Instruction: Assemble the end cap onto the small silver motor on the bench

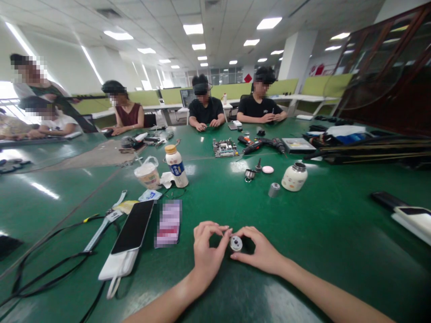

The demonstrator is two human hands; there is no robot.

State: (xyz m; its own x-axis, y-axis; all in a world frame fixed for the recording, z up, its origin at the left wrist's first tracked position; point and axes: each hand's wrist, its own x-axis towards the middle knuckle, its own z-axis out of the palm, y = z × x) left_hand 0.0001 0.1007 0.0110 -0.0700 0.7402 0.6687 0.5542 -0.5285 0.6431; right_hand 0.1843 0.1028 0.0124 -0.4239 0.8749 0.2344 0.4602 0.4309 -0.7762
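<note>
My right hand (259,251) curls thumb and fingers around a small round silver part (236,243) with dark spots on its pale face. Beside it, my left hand (210,249) has thumb and fingertips pressed together at the part's left edge; whatever they pinch is too small to make out. Beyond my hands lie a grey metal cylinder (274,190), a small metal cap with a loop (249,175), a dark upright piece (258,165) and a pink oval object (268,169). Near these stands a cream bottle (295,176) with its mouth uncovered.
Left of my hands are a black-screened phone (133,226), a white power bank (117,265), a purple-screened phone (169,223), cables, a drink cup (147,174) and a yellow-capped bottle (176,166). Farther off lie a circuit board (225,148) and power drills (262,144). Several people sit opposite.
</note>
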